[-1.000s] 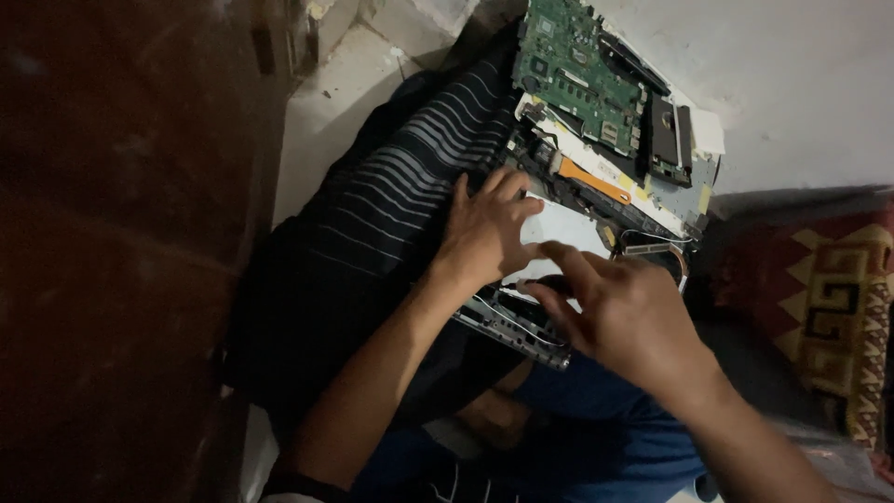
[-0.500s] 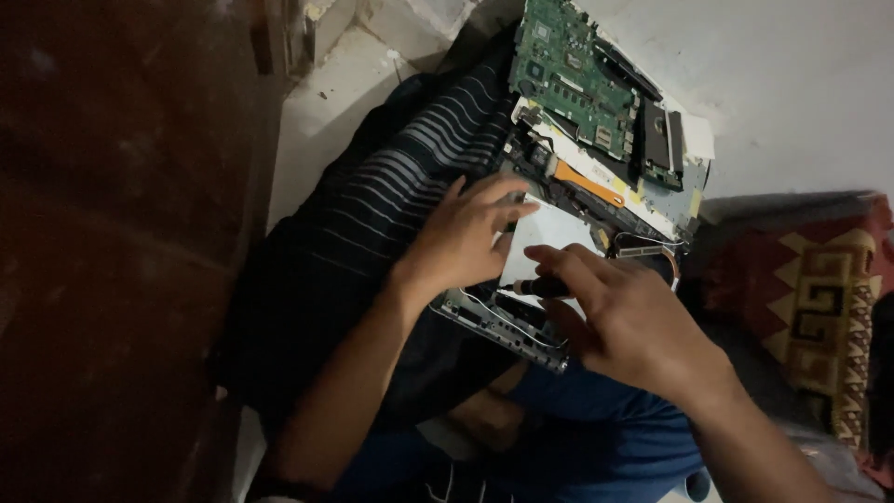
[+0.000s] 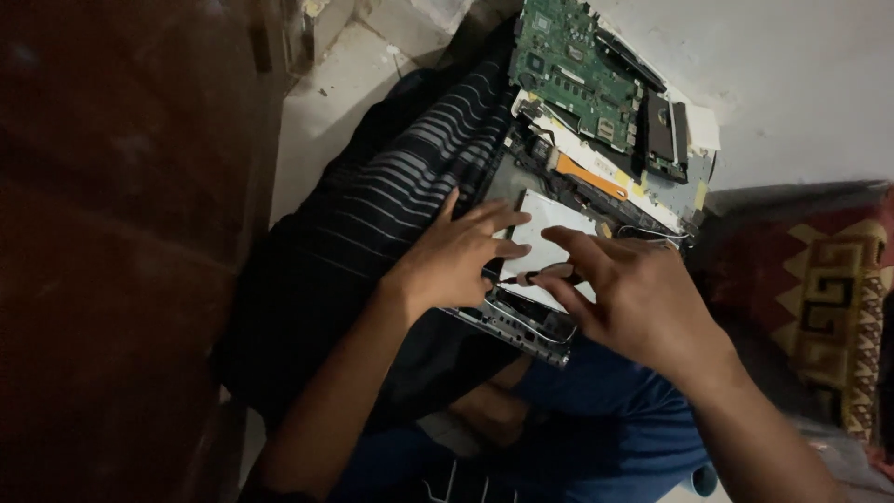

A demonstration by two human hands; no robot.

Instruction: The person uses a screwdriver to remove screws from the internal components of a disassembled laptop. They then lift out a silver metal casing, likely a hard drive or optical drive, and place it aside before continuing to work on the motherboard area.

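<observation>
**Both your hands on an opened laptop chassis resting across your lap**

The opened laptop chassis (image 3: 559,233) lies tilted across your lap, its near corner a grey metal frame edge (image 3: 521,326) that juts toward you. In the middle of the chassis sits a flat white rectangular panel (image 3: 545,233).

Your left hand (image 3: 456,256) rests palm down on the chassis at the left edge of the white panel. Its fingers are spread slightly and laid flat, pressing on the surface, with the thumb pointing right toward your other hand.

Your right hand (image 3: 633,298) hovers over the lower right part of the panel. Its thumb and forefinger are pinched on a thin dark tool with a reddish band (image 3: 521,278), whose tip points left, almost touching your left thumb. The other fingers of that hand are curled loosely.

Beyond the white panel, toward the far end of the chassis, an orange flat strip (image 3: 591,177) lies along a pale band. Farther still a green circuit board (image 3: 577,74) sits at an angle, and just to its right is a dark rectangular component (image 3: 661,130).

Under the chassis on your left side lies a dark cloth with thin pale stripes (image 3: 410,186). Your legs are in blue trousers (image 3: 605,419). To your right is a red and yellow patterned fabric (image 3: 819,298). A pale floor (image 3: 345,84) shows at the top left, and a dark brown surface (image 3: 112,233) fills the left side.
</observation>
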